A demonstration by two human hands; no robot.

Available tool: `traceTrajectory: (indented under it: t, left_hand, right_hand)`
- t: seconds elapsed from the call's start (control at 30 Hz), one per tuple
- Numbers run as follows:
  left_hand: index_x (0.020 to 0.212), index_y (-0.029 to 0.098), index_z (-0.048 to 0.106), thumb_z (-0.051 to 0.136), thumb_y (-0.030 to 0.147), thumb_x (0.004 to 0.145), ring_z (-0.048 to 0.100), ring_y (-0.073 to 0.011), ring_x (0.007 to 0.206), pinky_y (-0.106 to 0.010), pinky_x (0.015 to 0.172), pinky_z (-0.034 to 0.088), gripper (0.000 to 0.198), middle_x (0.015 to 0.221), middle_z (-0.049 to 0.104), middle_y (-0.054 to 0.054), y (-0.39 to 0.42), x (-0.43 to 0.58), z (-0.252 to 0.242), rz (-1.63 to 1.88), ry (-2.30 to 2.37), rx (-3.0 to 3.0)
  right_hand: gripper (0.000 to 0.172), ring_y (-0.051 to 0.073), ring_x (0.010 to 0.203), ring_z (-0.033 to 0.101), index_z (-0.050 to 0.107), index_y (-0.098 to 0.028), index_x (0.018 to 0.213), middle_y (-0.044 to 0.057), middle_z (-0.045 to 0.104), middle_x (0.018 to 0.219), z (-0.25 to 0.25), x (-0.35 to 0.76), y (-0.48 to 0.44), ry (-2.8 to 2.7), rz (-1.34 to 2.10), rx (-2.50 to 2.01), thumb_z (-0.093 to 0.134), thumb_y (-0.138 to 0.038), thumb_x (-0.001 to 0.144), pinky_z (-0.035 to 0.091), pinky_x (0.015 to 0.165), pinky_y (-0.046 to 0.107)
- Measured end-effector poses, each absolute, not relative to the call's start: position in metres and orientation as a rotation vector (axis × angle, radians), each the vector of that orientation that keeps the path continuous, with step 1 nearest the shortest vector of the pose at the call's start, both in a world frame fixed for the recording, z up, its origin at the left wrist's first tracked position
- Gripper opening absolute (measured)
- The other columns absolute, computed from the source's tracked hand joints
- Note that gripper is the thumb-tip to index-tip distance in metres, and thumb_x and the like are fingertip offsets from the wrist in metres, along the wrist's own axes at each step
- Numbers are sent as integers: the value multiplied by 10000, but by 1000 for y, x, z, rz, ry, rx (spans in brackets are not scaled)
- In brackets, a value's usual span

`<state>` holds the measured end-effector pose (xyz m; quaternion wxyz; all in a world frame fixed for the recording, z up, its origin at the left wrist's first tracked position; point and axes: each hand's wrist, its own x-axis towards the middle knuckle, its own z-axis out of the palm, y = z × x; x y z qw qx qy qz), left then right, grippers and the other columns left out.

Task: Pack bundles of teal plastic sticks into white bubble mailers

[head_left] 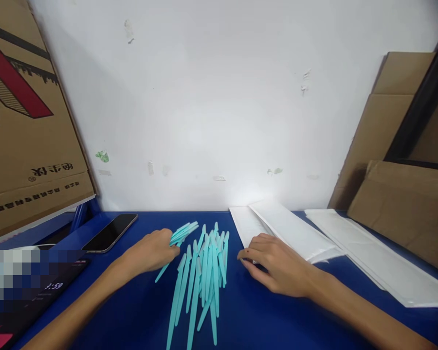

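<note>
My left hand is closed around a small bundle of teal plastic sticks, whose ends fan out to the right of my fingers. A loose pile of several more teal sticks lies on the blue table between my hands. My right hand rests on the table with its fingers curled, pressing on the near end of a stack of long white sleeves. Whether it grips one of them I cannot make out.
A black phone lies at the left. A screen with a timer sits at the near left. Cardboard boxes stand at the left and right. More long white sleeves lie at the right. A white wall is behind.
</note>
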<state>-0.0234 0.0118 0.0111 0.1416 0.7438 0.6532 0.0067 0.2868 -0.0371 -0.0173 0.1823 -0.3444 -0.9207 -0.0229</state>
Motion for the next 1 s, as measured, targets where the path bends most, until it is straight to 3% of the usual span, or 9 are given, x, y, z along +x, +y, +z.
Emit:
traceTrajectory:
  t: [0.17,0.33,0.53,0.73,1.0]
  left_hand:
    - [714,214,508,553,600,750,567,-219,585,-307,489,331,390,698,609,-60,5,-23,9,-45,1791,2107]
    - [759,214,477,513,746,732,568,-232,635,-310,505,339,534,774,621,-81,2,-17,10,-112,1768,2099]
    - [789,208,492,531,740,718,556,-224,652,-303,513,336,537,824,625,-83,-4,-15,14,-115,1759,2096]
    - [742,213,506,599,609,707,484,-175,577,-296,502,323,408,757,615,-48,-5,-12,10,-44,1725,2058]
    - [700,213,529,548,757,691,545,-220,594,-306,493,335,544,728,644,-73,-7,-8,5,44,1756,2120]
  right_hand:
    - [224,169,768,601,661,-198,1069,34,688,839,-16,287,-37,-2600,-81,-970,457,-216,977,420,804,347]
    - [222,164,772,602,660,-200,1072,32,687,838,-16,287,-38,-2598,-83,-967,460,-211,976,413,805,336]
    - [211,163,753,591,660,-199,1049,30,679,820,-17,287,-38,-2608,-81,-969,464,-217,974,406,789,333]
    - [213,162,758,593,656,-201,1062,27,681,827,-18,287,-36,-2603,-75,-965,462,-214,976,408,793,334]
    - [212,163,768,603,663,-202,1064,29,685,829,-18,287,-36,-2605,-94,-963,472,-209,970,414,791,332]
